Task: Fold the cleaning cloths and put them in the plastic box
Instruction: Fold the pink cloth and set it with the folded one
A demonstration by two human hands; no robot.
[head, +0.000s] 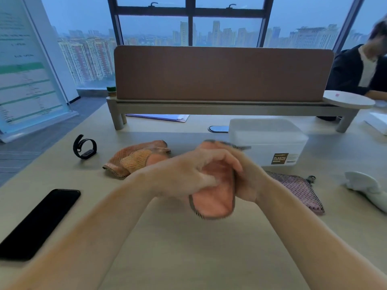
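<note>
Both my hands hold a pink cleaning cloth [212,203] with a dark stitched edge, lifted above the middle of the table. My left hand [188,172] grips it from the left, and my right hand [246,176] grips it from the right, fingers curled round the fabric. An orange cloth [136,159] lies crumpled on the table behind my left hand. A purple checked cloth [297,190] lies flat to the right of my right wrist. The white plastic box [270,139] with its lid on stands behind my hands, to the right.
A black phone [39,222] lies at the near left and a black wristband [84,146] further back. A crumpled white cloth [366,185] sits at the right edge. A desk shelf with a brown partition [222,74] spans the back. A person [360,70] sits at far right.
</note>
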